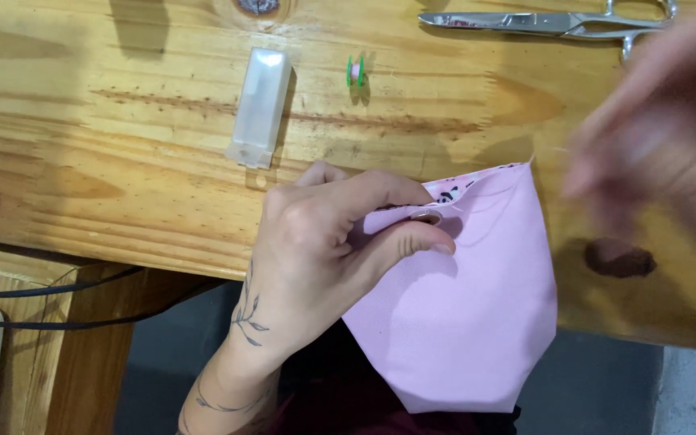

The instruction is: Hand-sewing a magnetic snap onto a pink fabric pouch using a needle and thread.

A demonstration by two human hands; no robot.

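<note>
On the desk (122, 185) lie a clear box (260, 105) and a green bobbin (355, 71). The left hand (324, 250) pinches the pink cloth (461, 314) at its top edge, over the desk's near edge. Scissors (557, 22) lie at the far right. The right hand (662, 137) is blurred above the desk; its grip cannot be told.

On the wooden table (122, 161) the plastic case (261, 106) lies left of the small bobbin (355, 70), the scissors (557, 22) far right at the back edge, and the fabric piece (461, 298) overhangs the front edge, pinched by the left hand (324, 250), right hand (662, 137) above it
</note>
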